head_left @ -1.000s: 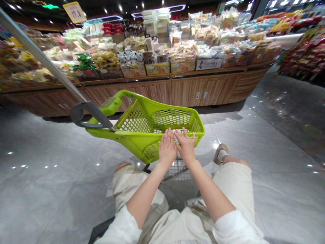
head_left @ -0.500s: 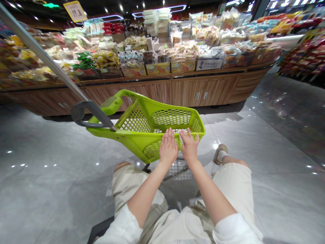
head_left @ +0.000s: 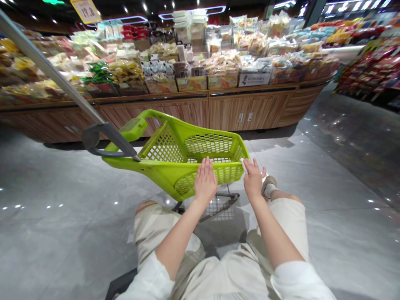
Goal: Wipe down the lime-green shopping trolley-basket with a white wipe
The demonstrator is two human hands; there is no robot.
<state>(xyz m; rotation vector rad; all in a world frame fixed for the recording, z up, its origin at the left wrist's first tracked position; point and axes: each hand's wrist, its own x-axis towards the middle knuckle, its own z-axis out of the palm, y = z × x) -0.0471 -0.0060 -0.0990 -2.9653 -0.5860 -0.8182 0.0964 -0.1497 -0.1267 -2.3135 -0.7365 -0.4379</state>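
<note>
A bright green shopping cart point(head_left: 156, 168) with a perforated plastic basket stands crosswise in front of my knees. My left hand point(head_left: 205, 181) lies on the near side of its basket, palm down, fingers stretched out over the rim. Out at the basket's right front corner, my right hand point(head_left: 253, 178) presses a small white wipe point(head_left: 243, 166) against the rim. Some of its fingers stick out past the corner, and most of the wipe is hidden beneath them. No goods show inside the basket.
A grey loop handle point(head_left: 109, 139) on a long metal pole crosses the cart's handle end at left. Behind runs a wooden display counter point(head_left: 223, 110) stacked with packaged food. A price sign point(head_left: 86, 10) hangs upper left. Grey tile floor point(head_left: 62, 241) surrounds my legs.
My right hand has slid right along the near rim with the wipe, from beside my left hand to the corner. My left hand has stayed at about the same spot on the basket.
</note>
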